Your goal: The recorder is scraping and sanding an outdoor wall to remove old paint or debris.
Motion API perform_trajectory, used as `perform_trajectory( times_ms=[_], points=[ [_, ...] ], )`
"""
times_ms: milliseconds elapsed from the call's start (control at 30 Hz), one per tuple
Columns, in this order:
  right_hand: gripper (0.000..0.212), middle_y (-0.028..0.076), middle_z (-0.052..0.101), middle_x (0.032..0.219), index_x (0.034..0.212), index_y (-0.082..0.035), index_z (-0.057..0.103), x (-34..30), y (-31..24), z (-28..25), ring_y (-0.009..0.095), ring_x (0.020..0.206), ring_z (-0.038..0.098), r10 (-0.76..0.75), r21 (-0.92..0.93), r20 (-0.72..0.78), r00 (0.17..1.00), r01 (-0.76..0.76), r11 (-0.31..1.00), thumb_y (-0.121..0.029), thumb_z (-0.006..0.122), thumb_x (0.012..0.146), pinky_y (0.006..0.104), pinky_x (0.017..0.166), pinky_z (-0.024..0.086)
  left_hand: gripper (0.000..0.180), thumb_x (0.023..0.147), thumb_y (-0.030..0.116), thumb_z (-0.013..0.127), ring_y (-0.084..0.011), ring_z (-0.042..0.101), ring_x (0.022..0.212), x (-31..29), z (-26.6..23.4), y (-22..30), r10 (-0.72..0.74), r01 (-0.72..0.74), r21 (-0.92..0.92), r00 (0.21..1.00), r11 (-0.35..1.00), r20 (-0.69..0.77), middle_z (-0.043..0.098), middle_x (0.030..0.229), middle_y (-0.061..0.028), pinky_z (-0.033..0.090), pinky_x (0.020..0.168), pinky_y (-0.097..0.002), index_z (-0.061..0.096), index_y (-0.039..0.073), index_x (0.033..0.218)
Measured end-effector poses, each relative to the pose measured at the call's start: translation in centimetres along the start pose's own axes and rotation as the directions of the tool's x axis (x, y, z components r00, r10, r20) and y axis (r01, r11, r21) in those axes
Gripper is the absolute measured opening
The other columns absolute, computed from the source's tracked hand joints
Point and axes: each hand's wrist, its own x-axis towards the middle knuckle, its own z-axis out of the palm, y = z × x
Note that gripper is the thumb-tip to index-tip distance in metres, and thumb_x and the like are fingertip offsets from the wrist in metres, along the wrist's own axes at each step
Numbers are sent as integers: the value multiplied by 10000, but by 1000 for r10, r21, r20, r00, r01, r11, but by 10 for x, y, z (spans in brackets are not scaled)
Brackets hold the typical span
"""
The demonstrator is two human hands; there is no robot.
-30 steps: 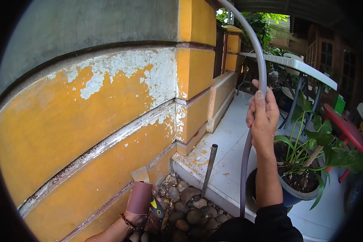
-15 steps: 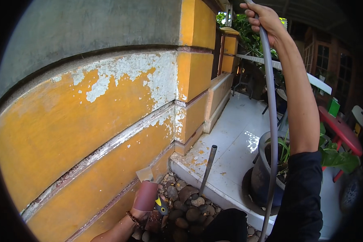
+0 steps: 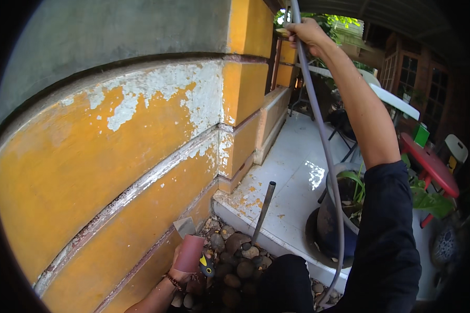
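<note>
My right hand (image 3: 310,36) is raised high at the top, closed around a long grey hose (image 3: 325,141). The hose runs down past the potted plant to the stones beside my leg. Low by the wall, my left hand (image 3: 178,259) is closed on a putty knife (image 3: 208,265) with a black and yellow handle; its flat blade (image 3: 185,226) shows beside the wall. A reddish-brown piece of sandpaper (image 3: 191,253) curls over that hand and hides most of the fingers. The yellow wall (image 3: 115,177) has pale patches (image 3: 206,94) where paint has come off.
Dark rounded stones (image 3: 245,269) lie along the wall's foot. A short upright pipe (image 3: 263,213) rises from them beside the white tiled step (image 3: 287,172). A large plant pot (image 3: 331,221) stands on the tiles. Farther right are a red stool (image 3: 433,164) and a white table (image 3: 394,100).
My right hand has moved left and slightly down with the hose, whose upper part now leans left. My left hand still grips the putty knife and sandpaper. The view has shifted slightly.
</note>
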Motion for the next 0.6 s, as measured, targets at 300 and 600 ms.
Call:
perform_trajectory(
  times_ms=[300,600],
  points=[
    [355,238,711,894,1274,-61,533,-322,149,41,463,853,693,42,-416,-244,969,-143,898,-151,640,948,569,790,537,347,1082,295,524,-201,675,725,38,-17,-43,-91,144,316,980,938,-176,668,1090,-120,533,597,-283,562,51,1326],
    [485,197,627,978,1342,-5,611,-392,142,45,344,781,693,-125,-514,-510,851,-185,838,-37,659,861,452,624,558,355,1090,304,491,-194,653,723,76,18,-80,-206,326,557,941,764,-267,652,1106,-120,519,591,-275,537,66,1350]
  ],
)
